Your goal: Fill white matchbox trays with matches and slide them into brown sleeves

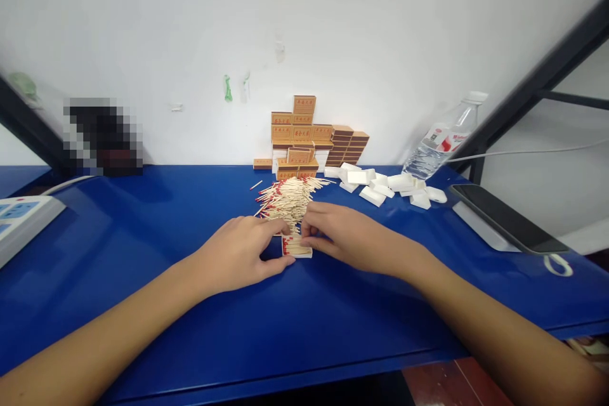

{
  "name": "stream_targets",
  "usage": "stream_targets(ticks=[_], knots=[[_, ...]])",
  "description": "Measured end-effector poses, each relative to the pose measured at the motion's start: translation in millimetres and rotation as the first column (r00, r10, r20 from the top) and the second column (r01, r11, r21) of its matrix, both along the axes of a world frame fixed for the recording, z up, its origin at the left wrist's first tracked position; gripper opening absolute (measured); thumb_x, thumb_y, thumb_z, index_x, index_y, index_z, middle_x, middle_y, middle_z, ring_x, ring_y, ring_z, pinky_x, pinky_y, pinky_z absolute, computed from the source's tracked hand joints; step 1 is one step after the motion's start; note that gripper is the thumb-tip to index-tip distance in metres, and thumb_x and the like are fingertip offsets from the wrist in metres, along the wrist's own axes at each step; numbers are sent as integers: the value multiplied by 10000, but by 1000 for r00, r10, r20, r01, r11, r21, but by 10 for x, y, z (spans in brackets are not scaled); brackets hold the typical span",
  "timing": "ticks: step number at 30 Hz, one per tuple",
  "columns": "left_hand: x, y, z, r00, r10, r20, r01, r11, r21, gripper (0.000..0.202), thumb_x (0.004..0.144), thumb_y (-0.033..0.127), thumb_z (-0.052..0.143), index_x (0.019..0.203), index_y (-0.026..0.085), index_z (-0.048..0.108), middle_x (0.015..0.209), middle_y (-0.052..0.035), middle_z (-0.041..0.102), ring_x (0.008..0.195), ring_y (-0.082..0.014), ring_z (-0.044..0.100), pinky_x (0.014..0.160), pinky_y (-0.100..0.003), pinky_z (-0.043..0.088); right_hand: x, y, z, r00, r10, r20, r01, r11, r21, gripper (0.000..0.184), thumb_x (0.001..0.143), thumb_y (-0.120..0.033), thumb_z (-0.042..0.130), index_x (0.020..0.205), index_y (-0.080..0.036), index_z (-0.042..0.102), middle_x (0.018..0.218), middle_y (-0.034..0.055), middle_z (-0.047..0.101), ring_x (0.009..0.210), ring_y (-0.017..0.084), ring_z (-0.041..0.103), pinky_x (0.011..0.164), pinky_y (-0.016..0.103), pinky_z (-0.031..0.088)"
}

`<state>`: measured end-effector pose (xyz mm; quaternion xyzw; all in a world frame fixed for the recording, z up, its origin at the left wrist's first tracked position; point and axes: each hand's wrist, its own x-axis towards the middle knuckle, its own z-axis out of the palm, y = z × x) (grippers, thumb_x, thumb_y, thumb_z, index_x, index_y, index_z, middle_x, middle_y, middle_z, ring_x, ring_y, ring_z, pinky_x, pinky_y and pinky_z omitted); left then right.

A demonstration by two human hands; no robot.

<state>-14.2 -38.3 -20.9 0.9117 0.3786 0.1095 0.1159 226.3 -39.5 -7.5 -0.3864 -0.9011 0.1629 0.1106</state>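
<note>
Tray (304,255) of matches (292,243) sat pinched between my left hand (240,254) and right hand (349,238); their curled fingers (323,229) hid its ends from me.

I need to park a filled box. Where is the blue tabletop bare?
Bare: the wide stretch of blue tabletop between the left hand and the white power strip, and the near edge, this side of the right hand. Crowded: beyond it, loose red-tipped matches, stacked brown matchboxes, scattered white trays.
</note>
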Motion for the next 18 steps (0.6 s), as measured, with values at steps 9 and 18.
stream_targets(ticks=[9, 18], knots=[[-10, -5, -13, 1000, -4, -9, 5, 1000, 12, 307, 943, 429, 663, 1162, 214, 669, 657, 34, 570, 570, -172, 550, 550, -298, 331, -78, -65, -18, 1000, 3, 23, -3, 1000, -7, 143, 1042, -262, 577, 937, -181, 631, 990, 64, 650, 866, 187, 603, 763, 320, 446], [-13, -8, 12, 998, 27, -53, -26, 1000, 18, 381, 950, 482, 638, 1227, 225, 683, 687, 13, 613, 591, -181, 568, 568, -297, 316, 72, 99, 14, 993, -25, -120, 38, 994, 107, 129, 1000, -215, 603, 879, -189, 638, 827, 4, 603, 748, 143, 523, 679, 284, 371]])
